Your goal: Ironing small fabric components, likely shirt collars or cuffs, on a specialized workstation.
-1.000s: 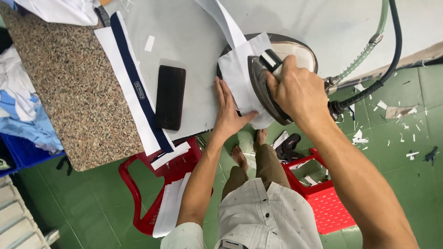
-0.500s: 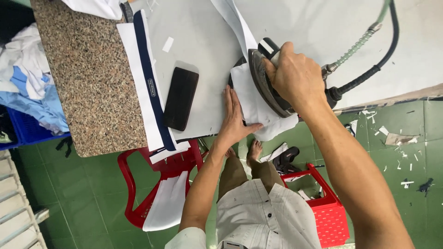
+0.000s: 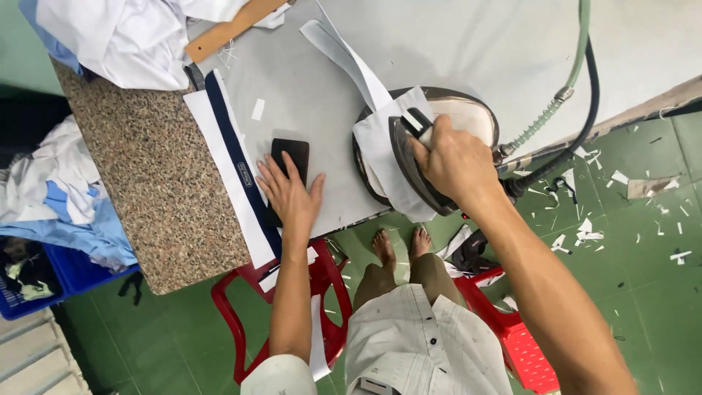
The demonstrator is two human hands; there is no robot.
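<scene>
An iron [image 3: 411, 164] is being gripped by the right hand [image 3: 455, 162] over a white cloth piece [image 3: 380, 150], while a black phone [image 3: 287, 172] is being covered by the flat, open left hand [image 3: 291, 196] well apart.

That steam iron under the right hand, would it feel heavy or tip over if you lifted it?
Probably heavy for its size: the steam iron has a thick metal body. The right hand grips its handle fully. The green hose and black cable would likely tug sideways. Its broad flat sole suggests it sits steadily.
</scene>
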